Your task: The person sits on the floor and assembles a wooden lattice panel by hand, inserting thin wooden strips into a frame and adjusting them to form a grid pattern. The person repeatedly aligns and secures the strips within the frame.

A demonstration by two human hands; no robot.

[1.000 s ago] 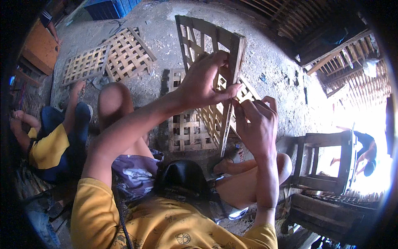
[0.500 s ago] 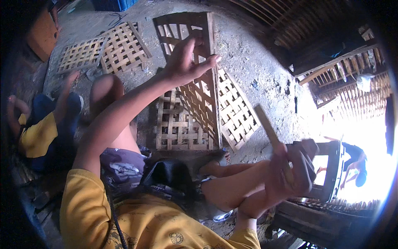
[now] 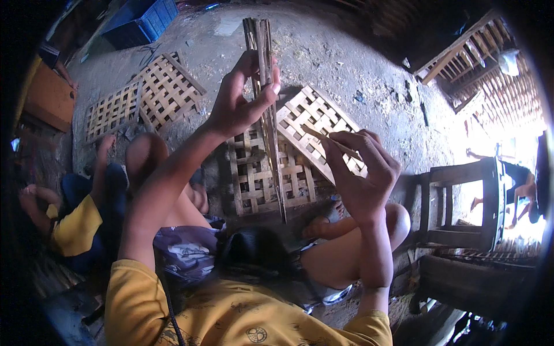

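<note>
My left hand (image 3: 239, 106) is closed around the upper part of a woven bamboo panel (image 3: 271, 138), which stands upright and shows almost edge-on. In my right hand (image 3: 366, 173) a short, thin bamboo strip (image 3: 316, 135) is pinched between thumb and fingers, pointing toward the upright panel without touching it. Two more woven panels lie on the ground beyond my legs. One is a lighter lattice panel (image 3: 309, 118) at an angle, overlapping a darker lattice panel (image 3: 245, 193) partly hidden behind the upright one.
Two overlapping lattice panels (image 3: 167, 95) lie at the far left, with a blue crate (image 3: 141, 26) behind them. A person in a yellow sleeve (image 3: 78, 228) sits at my left. A wooden stool-like frame (image 3: 459, 173) stands right; another person (image 3: 522, 187) bends in the bright opening.
The held panel has turned from showing its woven face to nearly edge-on. My right hand has moved up and inward with the bamboo strip, from beside my knee toward the panel.
</note>
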